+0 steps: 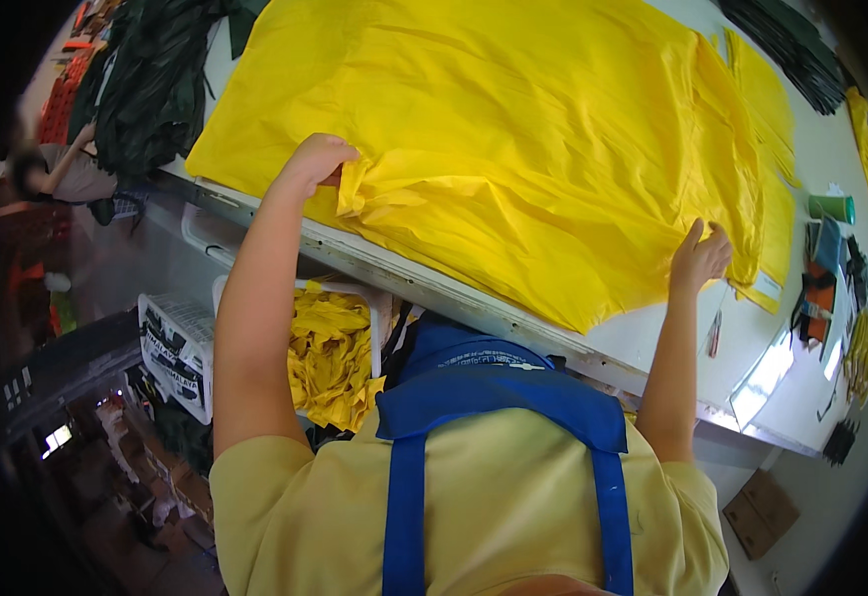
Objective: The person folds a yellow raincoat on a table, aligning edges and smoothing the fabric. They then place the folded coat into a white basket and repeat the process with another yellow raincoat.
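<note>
A large sheet of thin yellow fabric [513,129] lies creased over the white table, its near edge rumpled and partly folded. My left hand [320,161] is closed on a bunched bit of this edge at the left, lifting it slightly. At the right, my right hand [700,260] rests by the creased side of the fabric. Its fingers are apart and slightly bent, with no cloth visibly gripped between them. More yellow layers [774,219] lie beyond the right side of the sheet.
Below the table edge [434,288] sits a white bin [379,318] of yellow scraps [330,348]. Dark green fabric [151,89] hangs at the far left, near another person [67,169]. A green cup [831,208], small tools and a glossy clear sheet [764,382] occupy the table's right.
</note>
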Motion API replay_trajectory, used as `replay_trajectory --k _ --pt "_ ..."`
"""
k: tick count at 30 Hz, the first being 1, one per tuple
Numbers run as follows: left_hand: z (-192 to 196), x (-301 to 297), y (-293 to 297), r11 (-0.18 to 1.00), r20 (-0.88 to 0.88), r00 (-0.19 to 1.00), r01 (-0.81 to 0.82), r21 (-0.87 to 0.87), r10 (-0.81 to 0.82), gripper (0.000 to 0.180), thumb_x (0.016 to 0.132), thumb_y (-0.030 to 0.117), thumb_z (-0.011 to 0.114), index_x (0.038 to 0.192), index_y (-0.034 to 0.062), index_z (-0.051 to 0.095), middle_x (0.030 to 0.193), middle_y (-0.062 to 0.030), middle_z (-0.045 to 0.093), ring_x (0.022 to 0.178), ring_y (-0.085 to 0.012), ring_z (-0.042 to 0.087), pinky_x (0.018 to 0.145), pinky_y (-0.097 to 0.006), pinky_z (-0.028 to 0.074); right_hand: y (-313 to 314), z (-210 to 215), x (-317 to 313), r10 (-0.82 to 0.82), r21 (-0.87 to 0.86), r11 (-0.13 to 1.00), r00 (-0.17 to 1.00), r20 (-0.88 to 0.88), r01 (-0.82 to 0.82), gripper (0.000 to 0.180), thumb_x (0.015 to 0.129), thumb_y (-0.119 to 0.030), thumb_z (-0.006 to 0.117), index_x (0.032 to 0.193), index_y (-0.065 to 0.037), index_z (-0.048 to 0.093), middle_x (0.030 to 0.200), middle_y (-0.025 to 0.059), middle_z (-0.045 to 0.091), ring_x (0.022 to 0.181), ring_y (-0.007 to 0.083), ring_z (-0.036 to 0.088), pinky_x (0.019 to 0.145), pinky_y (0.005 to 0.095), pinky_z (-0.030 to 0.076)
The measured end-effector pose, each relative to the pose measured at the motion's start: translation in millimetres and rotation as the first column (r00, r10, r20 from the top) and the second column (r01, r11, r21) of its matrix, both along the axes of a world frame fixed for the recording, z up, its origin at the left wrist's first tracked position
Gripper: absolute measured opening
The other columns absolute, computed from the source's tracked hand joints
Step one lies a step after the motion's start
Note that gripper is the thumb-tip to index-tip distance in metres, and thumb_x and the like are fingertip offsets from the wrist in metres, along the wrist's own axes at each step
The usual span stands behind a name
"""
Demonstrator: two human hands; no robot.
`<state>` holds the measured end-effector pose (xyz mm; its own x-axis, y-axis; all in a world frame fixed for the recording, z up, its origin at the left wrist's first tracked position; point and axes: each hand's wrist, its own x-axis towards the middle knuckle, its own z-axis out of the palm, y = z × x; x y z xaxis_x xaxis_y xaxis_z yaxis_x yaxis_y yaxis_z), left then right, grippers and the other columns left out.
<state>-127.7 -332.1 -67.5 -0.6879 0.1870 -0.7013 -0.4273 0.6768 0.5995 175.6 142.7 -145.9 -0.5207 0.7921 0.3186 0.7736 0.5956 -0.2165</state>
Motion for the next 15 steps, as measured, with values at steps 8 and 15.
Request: replay_trajectory --k 8,15 --pt "-77.8 -53.2 -62.6 0.738 0.082 0.84 -0.514 0.438 0.537 0.036 0.091 0.023 0.056 0.12 0.0037 0.051 0.11 -0.009 0.06 0.095 -0.0186 0.06 0.079 -0.031 0.05 -97.0 -35.6 -2.9 0.214 -0.141 0.974 0.926 0.311 -0.177 0.066 0.091 -0.05 0.042 0.145 -0.016 0.024 0.151 0.0176 0.013 0.137 0.0467 0.007 0.107 0.0609 0.008" --pt "-31.3 31.3 -34.7 0.994 -0.48 0.872 -0.056 0.095 0.095 0.043 0.09 0.035 0.057 0.119 0.0043 0.052 0.102 -0.0125 0.064 0.088 -0.0236 0.062 0.075 -0.034 0.048 -93.7 -41.8 3.2 0.134 -0.082 0.99 0.938 0.321 -0.113 0.065 0.092 -0.05 0.041 0.146 -0.019 0.022 0.152 0.0173 0.012 0.137 0.047 0.007 0.107 0.0622 0.009"
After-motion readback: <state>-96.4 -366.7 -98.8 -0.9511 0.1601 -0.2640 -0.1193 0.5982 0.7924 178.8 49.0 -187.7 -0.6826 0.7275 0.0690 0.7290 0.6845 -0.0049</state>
